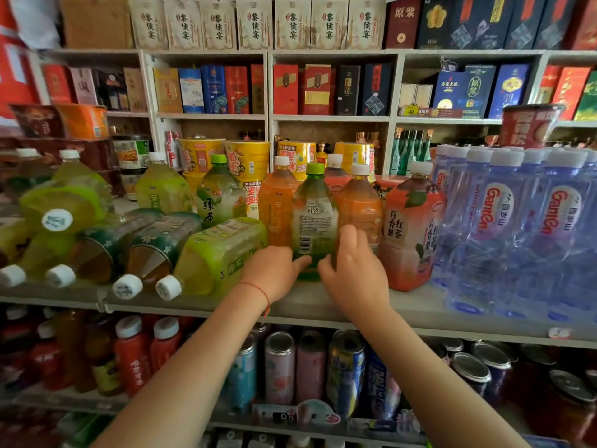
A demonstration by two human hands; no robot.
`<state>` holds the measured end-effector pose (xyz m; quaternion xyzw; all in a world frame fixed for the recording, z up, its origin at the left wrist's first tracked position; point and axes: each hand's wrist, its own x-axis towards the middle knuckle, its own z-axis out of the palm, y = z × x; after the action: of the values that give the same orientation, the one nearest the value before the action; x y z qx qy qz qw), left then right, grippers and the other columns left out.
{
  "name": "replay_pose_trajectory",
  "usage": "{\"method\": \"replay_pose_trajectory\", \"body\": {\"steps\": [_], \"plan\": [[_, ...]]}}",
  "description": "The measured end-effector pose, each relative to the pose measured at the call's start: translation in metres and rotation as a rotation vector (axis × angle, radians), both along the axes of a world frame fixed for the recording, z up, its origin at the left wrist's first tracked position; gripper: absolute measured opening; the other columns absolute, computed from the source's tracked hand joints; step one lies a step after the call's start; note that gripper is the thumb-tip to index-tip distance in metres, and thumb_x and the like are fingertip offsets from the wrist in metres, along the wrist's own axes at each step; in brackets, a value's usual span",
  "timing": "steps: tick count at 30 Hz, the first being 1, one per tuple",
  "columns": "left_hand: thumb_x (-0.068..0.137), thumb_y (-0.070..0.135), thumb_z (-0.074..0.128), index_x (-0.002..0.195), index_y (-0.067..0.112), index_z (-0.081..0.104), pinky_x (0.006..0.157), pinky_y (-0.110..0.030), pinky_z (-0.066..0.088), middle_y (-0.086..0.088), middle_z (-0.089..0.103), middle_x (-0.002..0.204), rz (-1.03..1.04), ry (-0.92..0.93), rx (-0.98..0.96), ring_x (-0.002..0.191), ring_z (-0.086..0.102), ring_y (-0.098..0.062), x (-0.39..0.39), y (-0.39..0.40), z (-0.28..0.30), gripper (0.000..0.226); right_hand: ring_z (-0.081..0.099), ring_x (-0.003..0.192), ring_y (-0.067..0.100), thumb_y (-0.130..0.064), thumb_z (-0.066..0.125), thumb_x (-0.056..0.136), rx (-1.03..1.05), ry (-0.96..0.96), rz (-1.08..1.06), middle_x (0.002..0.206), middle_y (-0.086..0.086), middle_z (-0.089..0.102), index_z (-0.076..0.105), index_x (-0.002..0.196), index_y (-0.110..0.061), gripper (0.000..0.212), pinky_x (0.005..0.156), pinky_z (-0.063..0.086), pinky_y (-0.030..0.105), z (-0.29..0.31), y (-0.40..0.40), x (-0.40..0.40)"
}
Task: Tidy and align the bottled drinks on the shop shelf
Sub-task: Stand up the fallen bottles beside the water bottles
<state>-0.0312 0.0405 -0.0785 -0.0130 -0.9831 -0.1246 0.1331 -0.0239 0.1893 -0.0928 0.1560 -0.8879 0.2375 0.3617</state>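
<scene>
While both hands — left hand (274, 273), right hand (349, 270) — clasp the green tea bottle (314, 215) low, squaring it is underway — next, turn its label frontward.

**Bare forearms, one red thread**

Two arms enter from the bottom edge, both bare from the lowest visible part up to the hands, with no sleeve or cuff showing on either. The left hand (274, 273) carries the only thing worn: a thin red string bracelet (258, 287) lying across the wrist, a single strand with a short loose end hanging at its lower side. The right hand (352, 270) and its wrist are plain, with no band, watch or ring to be seen. The fingers (302, 260) are ungloved; the nails are too small and blurred to tell whether they are painted
</scene>
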Motion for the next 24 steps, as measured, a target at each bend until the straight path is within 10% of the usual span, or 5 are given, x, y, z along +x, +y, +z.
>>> {"method": "replay_pose_trajectory", "body": {"steps": [4, 7, 15, 20, 24], "plan": [[0.103, 0.037, 0.049, 0.079, 0.02, 0.066, 0.055, -0.032, 0.041, 0.003, 0.063, 0.076, -0.096, 0.302, 0.02, 0.074, 0.062, -0.02, 0.032, -0.027, 0.012, 0.034, 0.048, 0.064, 0.025, -0.019, 0.06, 0.086, -0.025, 0.141, 0.181, 0.09, 0.008, 0.052, 0.051, 0.095, -0.007, 0.018, 0.049, 0.034, 0.031, 0.0, -0.029, 0.006], [0.098, 0.033, 0.056, 0.097, 0.018, 0.073, 0.075, -0.04, 0.052, 0.001, 0.068, 0.097, -0.041, 0.539, -0.037, 0.093, 0.061, -0.021, 0.053, -0.057, 0.02, 0.022, 0.053, 0.07, 0.032, -0.019, 0.058, 0.08, 0.017, 0.151, 0.268, 0.089, 0.011, 0.055, 0.056, 0.096, -0.004, 0.022, 0.051, 0.042, 0.037, -0.002, -0.059, 0.01], [0.096, 0.054, 0.052, 0.144, 0.029, 0.041, 0.077, -0.035, 0.049, -0.007, 0.048, 0.129, 0.163, 0.346, -0.131, 0.116, 0.055, -0.026, 0.087, -0.11, 0.014, 0.055, 0.027, 0.144, 0.025, -0.027, 0.065, 0.082, 0.215, -0.086, 0.39, 0.157, 0.0, 0.032, 0.029, 0.154, -0.024, 0.08, 0.112, 0.035, 0.049, -0.005, -0.123, 0.024], [0.1, 0.058, 0.044, 0.159, 0.028, 0.006, 0.058, -0.03, 0.039, -0.002, 0.07, 0.105, 0.126, 0.375, -0.325, 0.087, 0.07, -0.022, 0.098, -0.126, -0.007, 0.077, 0.018, 0.148, 0.021, -0.027, 0.067, 0.084, 0.243, -0.149, 0.352, 0.16, -0.008, 0.024, 0.024, 0.155, -0.033, 0.083, 0.117, 0.03, 0.05, 0.003, -0.131, 0.023], [0.1, 0.054, 0.048, 0.151, 0.029, 0.022, 0.057, -0.031, 0.038, 0.002, 0.071, 0.095, 0.019, 0.447, -0.14, 0.083, 0.069, -0.023, 0.099, -0.126, -0.008, 0.063, 0.024, 0.146, 0.023, -0.014, 0.068, 0.081, 0.226, -0.194, 0.325, 0.16, -0.007, 0.023, 0.021, 0.155, -0.033, 0.089, 0.116, 0.033, 0.051, 0.007, -0.123, 0.023]]}}
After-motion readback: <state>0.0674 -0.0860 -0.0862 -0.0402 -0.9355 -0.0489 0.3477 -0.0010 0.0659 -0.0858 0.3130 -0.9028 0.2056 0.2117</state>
